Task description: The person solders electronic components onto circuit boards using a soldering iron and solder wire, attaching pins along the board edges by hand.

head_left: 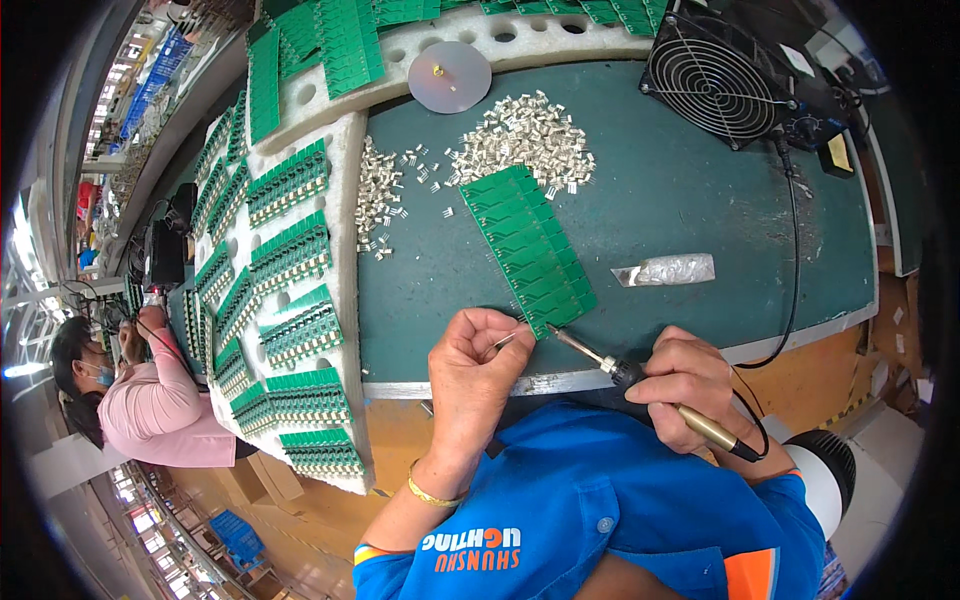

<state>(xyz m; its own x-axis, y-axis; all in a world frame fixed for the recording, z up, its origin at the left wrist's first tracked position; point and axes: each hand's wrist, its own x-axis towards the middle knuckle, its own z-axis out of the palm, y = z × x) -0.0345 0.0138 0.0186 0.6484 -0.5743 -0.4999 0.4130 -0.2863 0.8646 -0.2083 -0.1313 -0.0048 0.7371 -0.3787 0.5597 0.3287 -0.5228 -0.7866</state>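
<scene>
My right hand point(685, 388) is closed around the gold-coloured handle of a soldering iron point(708, 428). Its metal tip reaches the near end of a long green circuit board point(530, 250), which lies slanted on the bench. At that same end, my left hand point(480, 365) is pinched on a thin silvery wire point(503, 341), apparently solder, with its fingertips beside the board's corner. Much of the wire is hidden by the fingers. Just beyond the board's far end is a heap of small white pin connectors point(525, 140).
White foam trays point(345, 200) with rows of green boards stand left and behind. A round disc point(450, 78) lies at the back, a black fan point(715, 80) at the back right. A clear plastic packet point(665, 270) and black cable point(795, 250) are rightward. Another person point(150, 400) sits left.
</scene>
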